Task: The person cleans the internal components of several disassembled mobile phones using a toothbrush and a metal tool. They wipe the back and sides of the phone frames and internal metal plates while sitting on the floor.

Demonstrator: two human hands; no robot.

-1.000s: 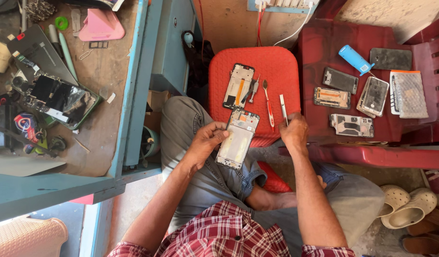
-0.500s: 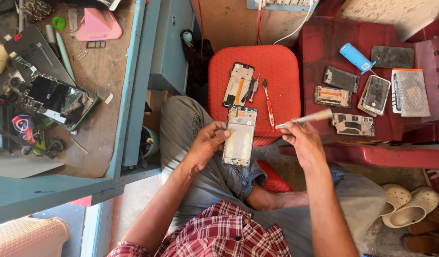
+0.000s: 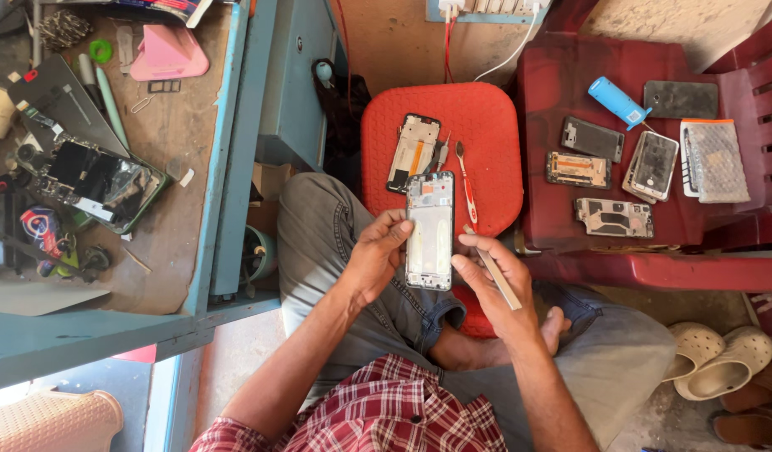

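My left hand (image 3: 378,255) grips the left edge of a bare phone frame (image 3: 429,230), held upright over my lap in front of a red stool (image 3: 495,142). My right hand (image 3: 493,280) holds a thin flat pale tool (image 3: 498,278) in its fingers, and its thumb touches the frame's lower right edge. On the stool lie another opened phone body (image 3: 411,152), tweezers (image 3: 443,152) and a red-handled brush (image 3: 465,180).
A red plastic chair (image 3: 654,251) at right carries several phone parts, a blue cylinder (image 3: 617,102) and a mesh-covered packet (image 3: 714,159). A cluttered blue workbench (image 3: 193,159) with an opened phone (image 3: 97,184) stands at left. Pale clogs (image 3: 725,360) lie on the floor at lower right.
My right hand picked the flat tool off the stool, swung it out to the right, then brought it back beside the phone frame. The left hand kept holding the frame.
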